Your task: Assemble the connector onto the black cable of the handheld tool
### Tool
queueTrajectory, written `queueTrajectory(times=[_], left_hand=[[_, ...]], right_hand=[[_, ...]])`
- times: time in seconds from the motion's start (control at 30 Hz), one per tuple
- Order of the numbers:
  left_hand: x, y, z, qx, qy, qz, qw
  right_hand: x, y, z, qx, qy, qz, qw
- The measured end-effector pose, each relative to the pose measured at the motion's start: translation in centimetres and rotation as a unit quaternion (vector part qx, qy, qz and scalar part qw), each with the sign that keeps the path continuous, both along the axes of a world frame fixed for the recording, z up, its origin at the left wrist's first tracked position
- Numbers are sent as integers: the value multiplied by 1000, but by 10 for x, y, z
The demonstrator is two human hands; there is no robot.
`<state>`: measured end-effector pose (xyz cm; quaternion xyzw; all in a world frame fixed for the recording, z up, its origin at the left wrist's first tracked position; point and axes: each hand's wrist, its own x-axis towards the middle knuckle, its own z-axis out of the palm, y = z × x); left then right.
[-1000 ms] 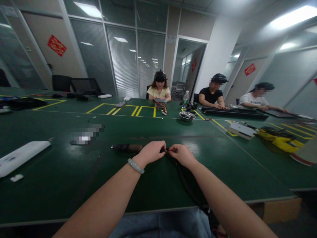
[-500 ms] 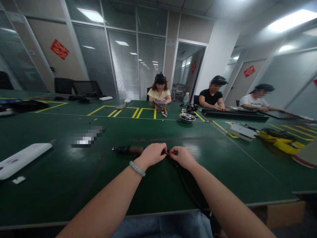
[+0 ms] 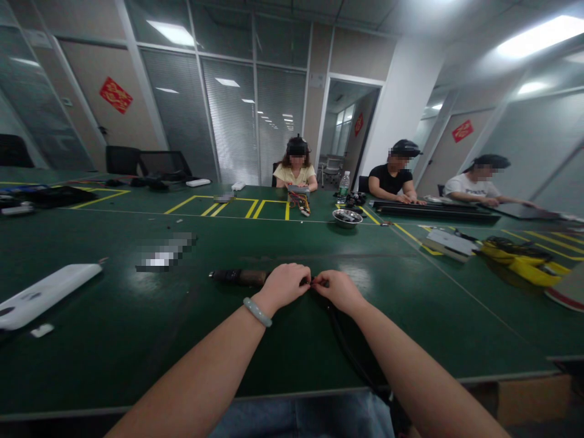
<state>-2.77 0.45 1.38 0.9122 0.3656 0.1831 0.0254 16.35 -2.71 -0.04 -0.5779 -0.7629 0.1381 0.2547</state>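
A deep green desk (image 3: 433, 316) is marked with bright yellow stripes and rectangles. A cylindrical tool (image 3: 239, 277) is black toward its left tip, brown farther right; a thick cable (image 3: 342, 337) is black. The bangle (image 3: 258, 312) is pale grey-green, the long casing (image 3: 50, 296) glossy white, and the diamond-shaped door decoration (image 3: 116, 95) red with gold patterning.

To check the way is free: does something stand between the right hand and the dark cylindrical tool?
Yes, the left hand: it lies between the right hand and the visible part of the dark cylindrical tool. Anything small where the hands nearly meet is unclear.
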Motion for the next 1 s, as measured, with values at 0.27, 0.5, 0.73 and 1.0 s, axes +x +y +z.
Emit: queueTrajectory(times=[0.27, 0.5, 0.73, 1.0], left_hand=[[-1, 1, -2, 1, -6, -1, 1000], [-2, 2, -3, 2, -15, -2, 1000], [-2, 2, -3, -1, -17, -2, 1000], [-2, -1, 2, -18, -12, 6, 1000]], right_hand=[[-3, -2, 5, -32, -1, -18, 999], [2, -2, 5, -56, -35, -34, 997], [1, -4, 8, 8, -125, -14, 992], [-2, -7, 19, 70, -171, 31, 982]])
